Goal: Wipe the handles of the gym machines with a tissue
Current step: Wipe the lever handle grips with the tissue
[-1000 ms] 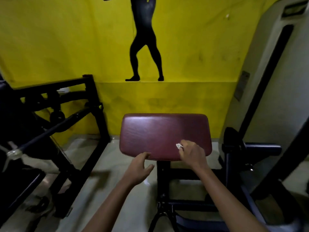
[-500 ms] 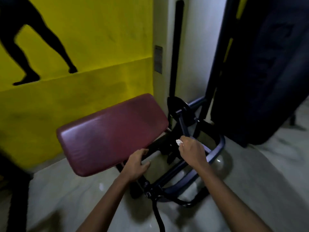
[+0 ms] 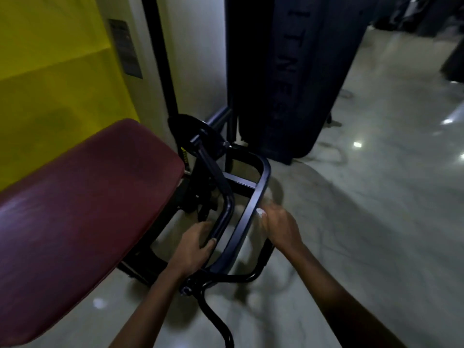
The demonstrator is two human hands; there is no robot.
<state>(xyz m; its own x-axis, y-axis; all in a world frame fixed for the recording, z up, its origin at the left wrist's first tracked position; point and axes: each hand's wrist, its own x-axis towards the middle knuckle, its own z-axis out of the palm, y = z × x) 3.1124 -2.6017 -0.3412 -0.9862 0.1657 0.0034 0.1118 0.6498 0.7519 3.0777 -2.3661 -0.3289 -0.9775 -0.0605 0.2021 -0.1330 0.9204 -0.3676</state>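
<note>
Curling round the inner black bar (image 3: 224, 219), the left hand (image 3: 194, 249) holds it; the right hand (image 3: 281, 228) pinches a tissue (image 3: 260, 212).

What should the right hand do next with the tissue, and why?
Probably bring the tissue onto the dark bar and slide along it. The right hand pinches the tissue right beside that bar, though motion blur hides whether they touch. The left hand already grips the inner curved handle, which seems to steady the frame.
</note>
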